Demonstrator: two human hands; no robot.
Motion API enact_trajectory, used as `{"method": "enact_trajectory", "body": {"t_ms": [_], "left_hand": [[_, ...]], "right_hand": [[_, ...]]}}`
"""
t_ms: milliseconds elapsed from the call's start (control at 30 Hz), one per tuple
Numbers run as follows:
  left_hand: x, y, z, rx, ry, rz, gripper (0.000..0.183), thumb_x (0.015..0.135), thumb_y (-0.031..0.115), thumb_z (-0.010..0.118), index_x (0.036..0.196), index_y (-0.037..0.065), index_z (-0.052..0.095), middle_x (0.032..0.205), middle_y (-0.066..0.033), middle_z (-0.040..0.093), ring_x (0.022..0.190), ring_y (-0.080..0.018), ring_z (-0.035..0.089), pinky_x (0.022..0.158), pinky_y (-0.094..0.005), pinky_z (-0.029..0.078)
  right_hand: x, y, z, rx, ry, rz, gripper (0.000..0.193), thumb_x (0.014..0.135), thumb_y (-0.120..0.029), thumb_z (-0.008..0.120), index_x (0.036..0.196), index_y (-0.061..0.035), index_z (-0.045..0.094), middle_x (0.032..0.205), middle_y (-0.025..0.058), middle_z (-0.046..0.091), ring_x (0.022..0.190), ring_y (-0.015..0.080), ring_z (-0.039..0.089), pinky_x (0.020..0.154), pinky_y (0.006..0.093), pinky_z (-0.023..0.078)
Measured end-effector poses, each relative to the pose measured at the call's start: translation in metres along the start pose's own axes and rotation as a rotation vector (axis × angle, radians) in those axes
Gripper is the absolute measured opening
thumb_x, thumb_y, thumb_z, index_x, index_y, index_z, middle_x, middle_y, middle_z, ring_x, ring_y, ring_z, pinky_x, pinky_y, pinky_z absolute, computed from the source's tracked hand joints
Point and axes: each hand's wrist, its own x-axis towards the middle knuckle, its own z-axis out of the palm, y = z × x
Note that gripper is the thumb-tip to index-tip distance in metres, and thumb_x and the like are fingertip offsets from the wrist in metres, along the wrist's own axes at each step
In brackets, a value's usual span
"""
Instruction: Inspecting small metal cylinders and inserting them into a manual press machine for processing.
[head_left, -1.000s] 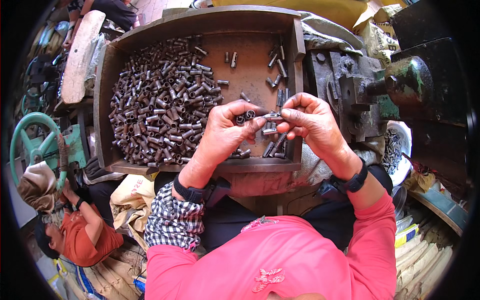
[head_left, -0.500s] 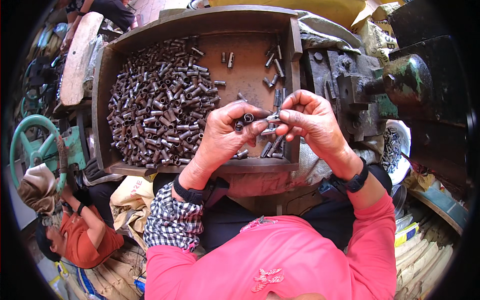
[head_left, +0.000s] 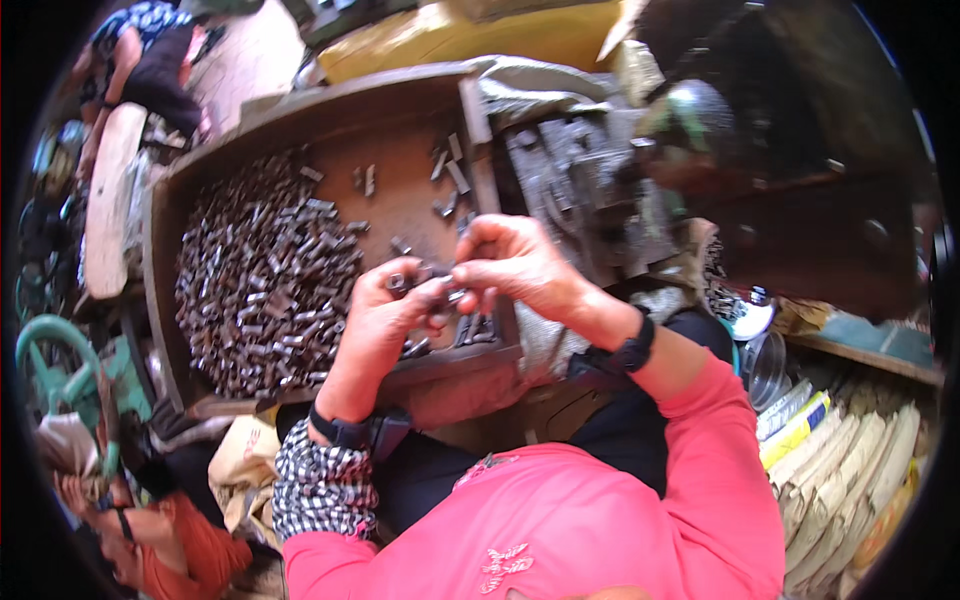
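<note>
Both hands meet over the front right part of a wooden tray (head_left: pixel 395 205). Curled fingers of my left hand (head_left: pixel 385 310) grip short dark metal tubes (head_left: pixel 398 284), one with its round open end showing. My right hand (head_left: pixel 525 268) is closed in a pinch at a small shiny metal piece (head_left: pixel 456 295) between the two hands. Its exact shape is blurred, and fingers cover part of it. A large heap of similar tubes (head_left: pixel 265 285) fills the tray's left side. A few loose tubes (head_left: pixel 457 177) lie along its right side, some partly behind my right hand.
Right of the tray stands a dark metal machine (head_left: pixel 575 185), with a white container of small metal parts (head_left: pixel 745 318) below it. A green handwheel (head_left: pixel 60 370) and a person in orange (head_left: pixel 190 550) are at the left. Stacked sacks (head_left: pixel 850 480) lie at lower right.
The whole view has turned and shifted, so the tray and hands appear farther left and lower, with more blur. Both hands stay together at the metal pieces.
</note>
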Motion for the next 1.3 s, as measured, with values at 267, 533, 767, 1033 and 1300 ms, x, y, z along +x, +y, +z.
{"method": "enact_trajectory", "body": {"t_ms": [267, 533, 767, 1033, 1300], "left_hand": [[0.001, -0.016, -0.007, -0.140, 0.052, 0.082, 0.013, 0.082, 0.008, 0.067, 0.091, 0.001, 0.061, 0.077, -0.0055, 0.064, 0.055, -0.0091, 0.057, 0.047, -0.0209, 0.047], [-0.005, -0.007, 0.032, 0.107, 0.016, 0.118, 0.014, 0.083, 0.010, 0.067, 0.090, 0.001, 0.060, 0.076, -0.0060, 0.062, 0.058, -0.0113, 0.061, 0.049, -0.0215, 0.050], [0.045, 0.013, 0.093, 0.159, -0.061, 0.167, 0.017, 0.083, 0.012, 0.067, 0.092, 0.001, 0.058, 0.078, -0.0049, 0.063, 0.061, -0.0107, 0.061, 0.054, -0.0230, 0.051], [0.104, -0.001, 0.093, 0.196, 0.054, 0.221, 0.011, 0.084, 0.009, 0.062, 0.091, 0.001, 0.057, 0.078, -0.0048, 0.062, 0.063, -0.0124, 0.063, 0.053, -0.0229, 0.052], [0.111, -0.005, 0.088, 0.087, 0.005, 0.097, 0.010, 0.084, 0.009, 0.063, 0.087, 0.001, 0.058, 0.078, -0.0061, 0.064, 0.062, -0.0135, 0.064, 0.053, -0.0225, 0.053]], "right_hand": [[-0.074, -0.031, 0.015, -0.899, 0.242, -0.555, 0.023, 0.079, -0.009, 0.067, 0.097, 0.0014, 0.057, 0.089, 0.0115, 0.062, 0.066, 0.0153, 0.063, 0.057, 0.0279, 0.049], [-0.276, -0.128, -0.047, -0.964, 1.140, -1.214, 0.024, 0.090, -0.005, 0.050, 0.111, 0.0062, 0.050, 0.112, 0.0193, 0.054, 0.101, 0.0230, 0.056, 0.087, 0.0321, 0.045], [-0.245, -0.102, -0.154, -0.574, 1.197, -1.092, 0.043, 0.084, -0.006, 0.059, 0.125, 0.0014, 0.046, 0.119, 0.0098, 0.054, 0.106, 0.0188, 0.053, 0.094, 0.0343, 0.040], [-0.260, -0.118, -0.154, -0.592, 1.176, -1.049, 0.050, 0.083, -0.007, 0.061, 0.129, 0.0000, 0.044, 0.124, 0.0102, 0.052, 0.109, 0.0204, 0.053, 0.097, 0.0365, 0.040], [-0.282, -0.218, -0.116, -1.129, 1.319, -0.803, 0.048, 0.084, -0.019, 0.062, 0.124, 0.0033, 0.051, 0.125, 0.0112, 0.052, 0.111, 0.0190, 0.052, 0.096, 0.0298, 0.040]]}}
